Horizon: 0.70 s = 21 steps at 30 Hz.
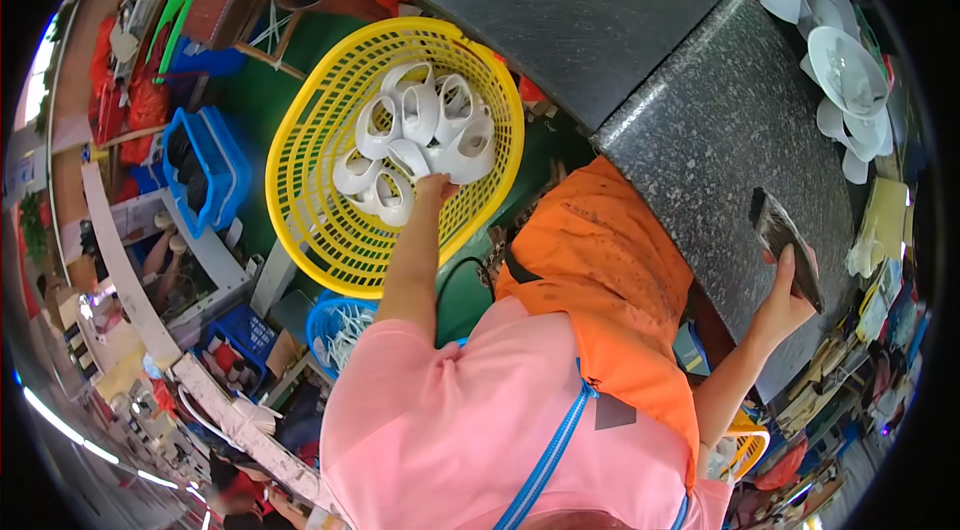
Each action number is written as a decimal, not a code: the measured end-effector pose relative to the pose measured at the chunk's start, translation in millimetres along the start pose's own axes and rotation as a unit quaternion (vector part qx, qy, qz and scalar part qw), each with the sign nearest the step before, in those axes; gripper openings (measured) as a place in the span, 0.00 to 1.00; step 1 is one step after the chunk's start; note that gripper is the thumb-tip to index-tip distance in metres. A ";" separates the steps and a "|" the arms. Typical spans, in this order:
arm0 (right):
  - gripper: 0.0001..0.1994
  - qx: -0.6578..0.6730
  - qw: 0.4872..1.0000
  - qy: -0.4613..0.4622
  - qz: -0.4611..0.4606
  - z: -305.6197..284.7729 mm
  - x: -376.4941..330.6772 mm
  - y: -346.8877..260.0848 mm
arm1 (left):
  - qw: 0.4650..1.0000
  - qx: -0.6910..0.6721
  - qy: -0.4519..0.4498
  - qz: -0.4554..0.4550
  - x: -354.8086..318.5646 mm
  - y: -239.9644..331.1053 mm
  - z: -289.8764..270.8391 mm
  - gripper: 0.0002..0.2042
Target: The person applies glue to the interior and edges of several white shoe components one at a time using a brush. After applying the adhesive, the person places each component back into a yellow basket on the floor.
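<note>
My left hand [437, 188] reaches into a yellow slatted plastic basket [392, 282]. Its fingers close on the lower edge of a white hollow piece with an oval opening [462, 162], and some of the fingertips are hidden. Several similar white pieces [378, 127] lie heaped around it in the basket. Out to the right, above the speckled dark stone tabletop, my right hand [790, 295] grips a flat, dark brush-like tool [783, 236]. The tool's paler, streaked end points away from the hand.
White dish-like and curved pieces [848, 72] cluster at the tabletop's far right. A smooth dark slab [560, 5] adjoins the speckled top [700, 140]. Blue bins [205, 170] stand left of the basket. Below it, a blue tub [325, 322] holds white strips. An orange apron [590, 250] covers my lap.
</note>
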State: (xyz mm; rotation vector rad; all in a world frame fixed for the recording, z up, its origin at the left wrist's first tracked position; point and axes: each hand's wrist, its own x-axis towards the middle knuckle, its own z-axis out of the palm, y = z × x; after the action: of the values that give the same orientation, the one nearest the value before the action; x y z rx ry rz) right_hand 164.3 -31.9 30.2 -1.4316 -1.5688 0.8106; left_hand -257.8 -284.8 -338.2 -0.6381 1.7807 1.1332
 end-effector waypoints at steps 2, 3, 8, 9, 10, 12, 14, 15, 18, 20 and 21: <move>0.10 -0.013 0.999 0.026 -0.021 -23.8 -13.0 -16.4 | 0.998 0.061 -0.003 -0.008 8.2 -4.4 37.2 0.11; 0.10 -0.012 0.999 0.019 -0.030 -28.3 -13.8 -18.5 | 0.993 0.112 0.030 -0.021 8.1 -7.8 48.0 0.14; 0.07 -0.018 0.997 0.059 0.048 -50.8 -11.8 -10.6 | 0.756 0.560 0.128 0.313 8.0 11.2 32.1 0.17; 0.06 0.045 0.998 0.014 0.037 -35.0 1.9 -21.5 | 0.803 0.455 0.229 0.310 74.1 34.2 -55.8 0.15; 0.06 0.032 0.998 0.034 0.047 -40.3 -5.1 -16.3 | 0.824 0.324 0.194 0.422 66.2 57.7 -23.6 0.13; 0.06 0.034 0.992 0.092 0.079 -50.9 -16.0 -2.4 | 0.735 0.153 0.219 0.623 -95.8 150.1 89.3 0.08; 0.07 0.024 0.993 0.090 0.079 -52.5 -17.3 -1.9 | 0.680 -0.015 0.079 0.729 -254.5 205.2 150.8 0.07; 0.07 0.025 0.993 0.093 0.067 -53.9 -17.2 3.0 | 0.661 -0.004 0.008 0.750 -287.6 216.0 177.5 0.09; 0.07 0.020 0.994 0.096 0.042 -58.2 -13.4 7.1 | 0.552 0.252 -0.233 0.760 -407.6 204.3 298.6 0.17; 0.07 -0.005 0.996 0.086 0.005 -62.4 -9.6 -2.4 | 0.254 0.274 -0.299 0.878 -431.7 179.5 374.4 0.33; 0.07 -0.014 0.996 0.085 -0.004 -66.8 -8.4 -3.4 | 0.125 0.299 -0.269 0.907 -442.8 172.3 409.7 0.35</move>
State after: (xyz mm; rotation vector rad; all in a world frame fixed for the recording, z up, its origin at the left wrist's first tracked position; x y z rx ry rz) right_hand 222.6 -45.7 61.1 -1.4741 -1.4607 0.6465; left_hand -20.4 139.8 58.0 2.9307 1.1315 1.0688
